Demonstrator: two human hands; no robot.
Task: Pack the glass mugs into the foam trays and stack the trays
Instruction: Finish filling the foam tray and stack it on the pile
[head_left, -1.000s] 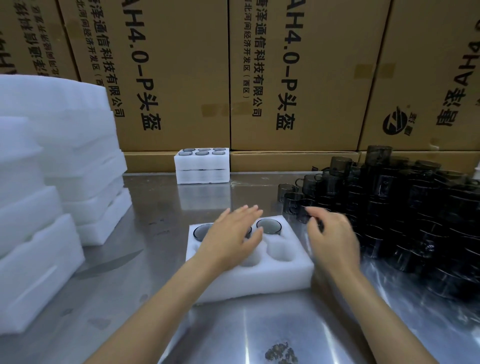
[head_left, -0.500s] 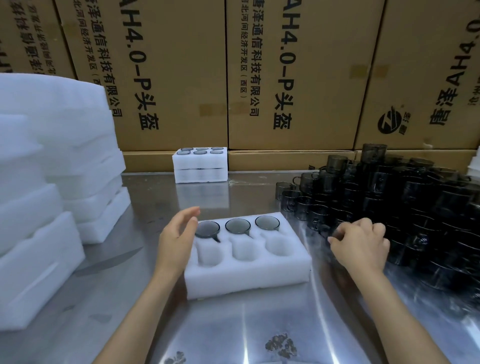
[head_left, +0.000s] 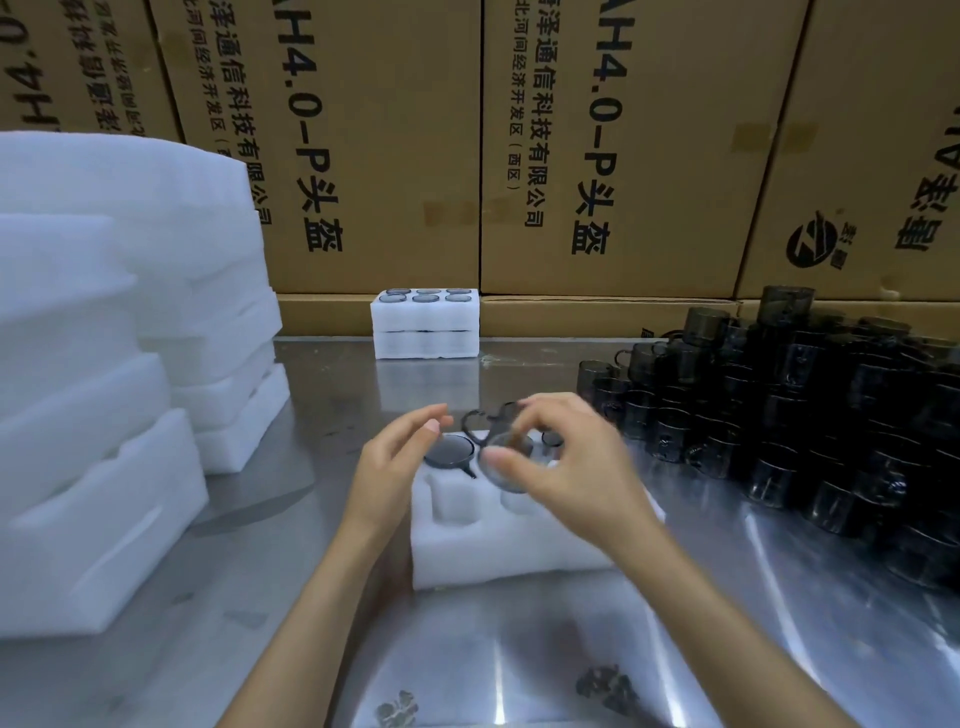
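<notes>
Head camera looks down at the foam tray (head_left: 498, 551) sitting on the steel table (head_left: 519, 649), and that tray is the landmark. Right hand (head_left: 571, 467) hovers over the tray's middle, fingers and thumb curled round a smoky glass mug (head_left: 506, 457), tilted with its handle up and away from the person. Left hand (head_left: 400, 457) is at the tray's left edge, fingers loosely bent and reaching toward the mug, thumb near it; whether it touches the glass, I cannot tell (motion blur there). One seated mug (head_left: 451, 451) rests in the tray's far-left pocket, just beside the held one. Near-left pocket shows bare foam. Right of the tray, a dark heap of loose mugs (head_left: 810, 426) is piled up. Beyond the tray, two filled trays (head_left: 426, 325) stand stacked against the cardboard cartons (head_left: 597, 156). Left of the tray, spare foam trays (head_left: 104, 364) tower in white stacks.
</notes>
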